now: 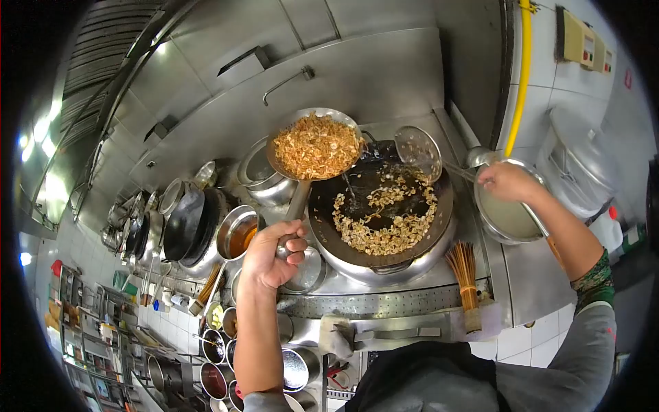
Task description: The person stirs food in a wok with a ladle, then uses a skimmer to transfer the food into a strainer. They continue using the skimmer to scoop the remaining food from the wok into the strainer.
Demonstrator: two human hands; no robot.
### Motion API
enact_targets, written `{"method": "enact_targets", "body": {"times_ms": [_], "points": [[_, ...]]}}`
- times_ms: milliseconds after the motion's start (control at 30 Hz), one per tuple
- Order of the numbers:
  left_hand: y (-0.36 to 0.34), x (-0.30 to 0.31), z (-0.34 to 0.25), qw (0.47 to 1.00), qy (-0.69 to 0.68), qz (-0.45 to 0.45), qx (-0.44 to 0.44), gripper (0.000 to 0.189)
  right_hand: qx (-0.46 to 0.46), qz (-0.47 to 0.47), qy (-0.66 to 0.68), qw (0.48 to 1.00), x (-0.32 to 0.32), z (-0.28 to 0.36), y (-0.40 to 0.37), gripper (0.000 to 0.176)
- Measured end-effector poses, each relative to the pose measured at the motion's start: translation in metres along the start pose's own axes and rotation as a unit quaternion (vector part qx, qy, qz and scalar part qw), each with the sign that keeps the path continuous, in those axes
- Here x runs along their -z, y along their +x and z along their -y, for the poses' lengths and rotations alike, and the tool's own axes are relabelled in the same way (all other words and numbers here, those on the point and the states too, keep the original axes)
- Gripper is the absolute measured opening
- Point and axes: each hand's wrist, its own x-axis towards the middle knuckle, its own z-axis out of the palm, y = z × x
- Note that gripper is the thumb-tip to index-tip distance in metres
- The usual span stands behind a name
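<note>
My left hand point(271, 259) is closed round the handle of a round metal strainer point(300, 199), heaped with shredded golden-brown fried pieces point(317, 147). The strainer is over the back left rim of a large wok point(445, 214); its underside is hidden. My right hand point(508, 182) grips the handle of a mesh skimmer point(419, 152), whose round head hangs above the wok's back right side with a few bits on it. Inside the wok, pale sliced pieces point(384, 237) lie in a ring around dark oil.
A pot of cloudy liquid point(508, 211) stands right of the wok. Bamboo brushes point(463, 275) rest at the front right. A bowl of amber liquid point(240, 232), a lidded pot point(264, 172) and dark woks point(185, 226) are left. A tap point(288, 84) juts from the back wall.
</note>
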Motion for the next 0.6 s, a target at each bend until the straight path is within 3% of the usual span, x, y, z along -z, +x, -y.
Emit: {"method": "enact_targets", "body": {"times_ms": [33,100,200,367,600], "points": [[0.002,-0.001,-0.001,1.0,0.003,-0.002,-0.001,0.013,-0.014,0.022,0.051,0.998,-0.008,-0.004,0.002,0.024],[0.005,-0.005,-0.004,1.0,0.007,-0.006,-0.005,0.016,-0.132,0.111,0.221,0.96,-0.027,0.007,0.006,0.024],[0.008,-0.007,-0.007,1.0,0.01,-0.007,-0.008,0.018,-0.218,0.175,0.458,0.844,-0.071,0.025,0.007,0.021],[0.008,-0.009,-0.008,1.0,0.011,-0.025,-0.012,0.017,-0.194,0.162,0.567,0.784,-0.139,0.068,0.024,0.026],[0.004,-0.007,-0.009,0.999,0.012,-0.023,-0.019,0.018,-0.137,0.131,0.617,0.763,-0.141,0.102,0.054,0.027]]}}
